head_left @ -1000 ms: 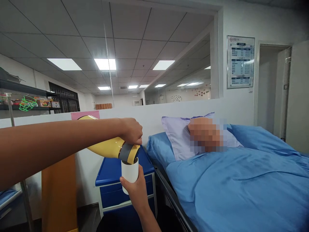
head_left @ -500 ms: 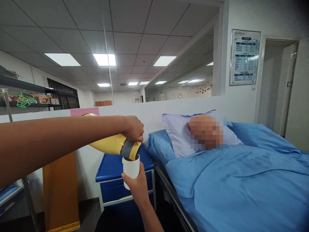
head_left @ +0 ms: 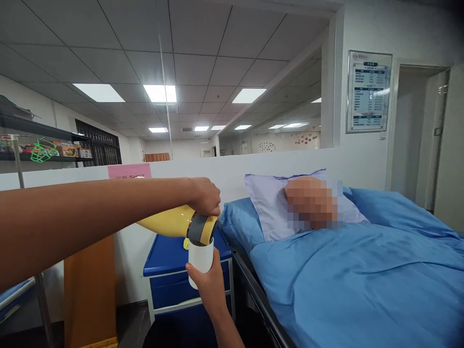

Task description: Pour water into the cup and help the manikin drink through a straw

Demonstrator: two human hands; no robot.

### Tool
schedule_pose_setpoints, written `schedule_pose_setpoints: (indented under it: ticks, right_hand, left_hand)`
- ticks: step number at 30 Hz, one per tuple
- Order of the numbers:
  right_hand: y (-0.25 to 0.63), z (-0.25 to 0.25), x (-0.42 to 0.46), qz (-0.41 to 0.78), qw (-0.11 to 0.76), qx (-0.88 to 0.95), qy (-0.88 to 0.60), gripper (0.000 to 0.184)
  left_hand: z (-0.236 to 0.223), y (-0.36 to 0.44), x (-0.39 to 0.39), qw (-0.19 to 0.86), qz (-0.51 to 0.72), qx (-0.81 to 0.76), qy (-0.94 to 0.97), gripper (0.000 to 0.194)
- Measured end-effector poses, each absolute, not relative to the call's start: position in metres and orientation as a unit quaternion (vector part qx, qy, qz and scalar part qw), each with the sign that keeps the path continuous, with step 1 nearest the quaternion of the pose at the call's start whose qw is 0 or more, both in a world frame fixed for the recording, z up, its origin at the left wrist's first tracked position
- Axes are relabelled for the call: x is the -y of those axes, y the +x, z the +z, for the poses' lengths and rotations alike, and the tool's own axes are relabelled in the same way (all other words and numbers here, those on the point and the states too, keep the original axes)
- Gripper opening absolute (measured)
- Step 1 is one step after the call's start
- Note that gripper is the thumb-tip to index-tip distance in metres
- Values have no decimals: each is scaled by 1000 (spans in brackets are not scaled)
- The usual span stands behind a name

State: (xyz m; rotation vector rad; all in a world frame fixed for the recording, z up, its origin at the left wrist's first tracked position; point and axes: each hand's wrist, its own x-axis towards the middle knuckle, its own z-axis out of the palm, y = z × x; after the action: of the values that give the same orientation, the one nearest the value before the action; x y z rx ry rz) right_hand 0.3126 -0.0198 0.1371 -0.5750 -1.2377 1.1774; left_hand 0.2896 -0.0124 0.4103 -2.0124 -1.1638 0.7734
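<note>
I have my left hand (head_left: 205, 195) closed in a fist at the neck of a yellow thermos jug (head_left: 168, 222), though its handle and the exact grip are hidden. The jug's long axis slants down from upper left to lower right: its base end lies up behind my left forearm (head_left: 108, 198), and its mouth, past the grey collar (head_left: 196, 228), points down into a white cup (head_left: 201, 258). My right hand (head_left: 209, 280) grips that cup, thumb on its left side, fingers wrapped round the far right; the cup is almost upright, open end up. Jug and cup are both in the air, the cup showing across the front edge of the bedside cabinet (head_left: 163, 256), left of its front right corner. Near that top's middle lies a small yellow item (head_left: 186, 243), partly hidden behind the cup
</note>
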Motion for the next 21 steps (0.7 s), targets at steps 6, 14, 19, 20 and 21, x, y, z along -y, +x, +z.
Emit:
schedule_pose_setpoints:
  ticks: [6,14,19,20,21]
  right_hand:
    - [304,115,8,521,621,532,-245,59]
    - [303,48,-49,505,627,474,-357,64]
    - [309,50,-107,464,625,510,-367,66]
    - [308,52,-116,457,621,521,-367,66]
    - [306,54,-123,451,618,527,-369,66]
  left_hand:
    - [403,268,-9,336,273,458,-776,52]
    - [402,126,-71,231,-41,660,-713,76]
    - [348,22,-92,150,-365,741,-544,66]
    - [335,8,-94,139,-398,747,-514,65]
    - [323,-3,-97,129,-420,754,-489,65]
